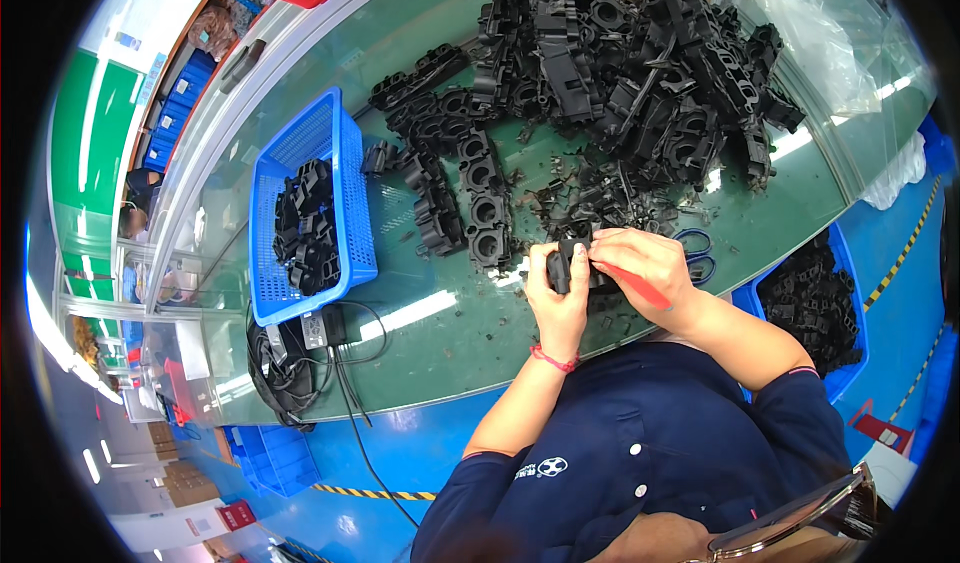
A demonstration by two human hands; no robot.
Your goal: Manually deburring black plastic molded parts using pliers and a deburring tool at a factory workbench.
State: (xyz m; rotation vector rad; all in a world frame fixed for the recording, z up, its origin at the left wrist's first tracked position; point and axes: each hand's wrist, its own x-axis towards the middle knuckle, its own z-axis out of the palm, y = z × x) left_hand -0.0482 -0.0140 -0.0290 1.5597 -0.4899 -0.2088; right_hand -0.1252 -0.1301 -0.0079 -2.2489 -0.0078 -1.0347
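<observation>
Head view: the left hand [558, 298] is closed around a small black plastic part [563, 266], held just above the near edge of the green worktop [430, 313], while the right hand [645, 268] is curled over the same part from the other side, its fingers pinched on a red-handled tool [632, 285] that lies along the palm; what kind of tool it is I cannot quite tell, since its tip is hidden behind the fingers. The working end sits very near the left thumb, so a slip off the hard plastic could likely nick that hand. The part is gripped only at its lower half, and a twist from the tool might flick it out onto the floor, since the hands work right at the worktop's rim. Small black offcuts [575, 198] litter the surface just beyond the hands, and more could scatter toward the body. Behind them a large heap of black parts [640, 53] leans loosely, with a row of similar parts [470, 188] trailing toward the blue basket [350, 178], which holds a few pieces; a nudge could send the heap sliding into the working spot. Blue-handled scissors [698, 255] lie just beside the right wrist, easy to knock. A blue bin [845, 263] of parts sits lower at the right.
</observation>
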